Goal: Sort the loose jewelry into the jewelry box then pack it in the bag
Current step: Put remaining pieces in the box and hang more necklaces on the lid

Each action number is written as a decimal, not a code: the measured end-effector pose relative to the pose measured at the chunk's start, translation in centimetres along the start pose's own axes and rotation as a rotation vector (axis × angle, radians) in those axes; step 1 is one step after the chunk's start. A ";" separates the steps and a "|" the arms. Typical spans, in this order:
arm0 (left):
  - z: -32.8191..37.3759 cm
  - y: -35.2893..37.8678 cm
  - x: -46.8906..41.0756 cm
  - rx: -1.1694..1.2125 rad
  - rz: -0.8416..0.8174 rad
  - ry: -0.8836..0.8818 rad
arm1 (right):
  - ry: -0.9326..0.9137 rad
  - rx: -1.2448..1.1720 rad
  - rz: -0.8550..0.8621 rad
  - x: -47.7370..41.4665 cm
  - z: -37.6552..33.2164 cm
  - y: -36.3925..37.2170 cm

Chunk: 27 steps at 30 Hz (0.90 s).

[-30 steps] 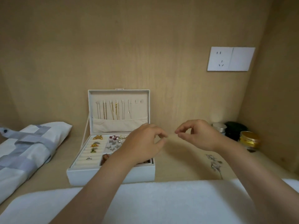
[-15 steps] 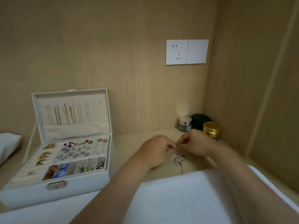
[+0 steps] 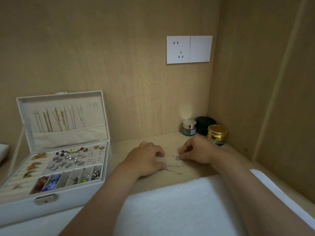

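Far left edge: white corner (image 3: 3,149), probably the bag, otherwise out of frame. No packing begun, by the look of it.

Left: jewelry box (image 3: 68,206) open, lid upright, necklaces hung inside the lid, tray compartments holding brooches, earrings and beads. Now at the left of the view, where a second ago it sat centred behind the hands. A turn of the head, most likely, not a move of the box.

Centre: left hand (image 3: 146,159) down on the wooden shelf (image 3: 122,150), fingers curled, thumb at the near end of the silver chains (image 3: 175,166). Pinched or merely pressed: cannot tell. One second ago raised in the air before the box.

Just right of it: right hand (image 3: 197,150), likewise lowered since then, fingertips nipping the far end of the same chains, which lie loose on the shelf, well apart from the box.

Right corner: three jars (image 3: 216,133). Above: wall socket (image 3: 189,49). Foreground: white towel (image 3: 170,201).

Reading: next loose piece being taken up, and likely untangled before stowing. Sorting unfinished.
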<state>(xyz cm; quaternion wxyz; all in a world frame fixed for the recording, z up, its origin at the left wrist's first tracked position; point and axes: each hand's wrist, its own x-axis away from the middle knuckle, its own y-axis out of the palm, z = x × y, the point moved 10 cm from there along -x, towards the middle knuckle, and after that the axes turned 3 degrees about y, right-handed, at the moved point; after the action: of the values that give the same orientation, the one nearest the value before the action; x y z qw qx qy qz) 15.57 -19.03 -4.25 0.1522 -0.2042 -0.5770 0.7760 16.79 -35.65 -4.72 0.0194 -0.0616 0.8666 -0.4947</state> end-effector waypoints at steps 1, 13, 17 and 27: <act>-0.7 -0.2 0.2 -0.025 -0.029 -0.028 | -0.007 -0.011 0.003 0.0 -0.2 0.1; -3.1 -1.9 1.4 0.014 -0.110 -0.112 | -0.168 -0.023 0.045 0.4 -6.1 2.2; -2.6 -1.7 1.6 0.029 -0.101 -0.071 | -0.237 -0.010 -0.058 1.5 -7.8 3.6; -2.1 -0.7 1.6 0.048 -0.128 -0.033 | -0.284 0.236 -0.018 1.5 -9.0 4.7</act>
<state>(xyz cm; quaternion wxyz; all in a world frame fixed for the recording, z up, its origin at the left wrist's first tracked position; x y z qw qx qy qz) 15.21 -16.29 -4.39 0.1967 -0.1506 -0.5726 0.7815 14.04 -25.84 -4.11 0.1441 -0.1360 0.7905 -0.5796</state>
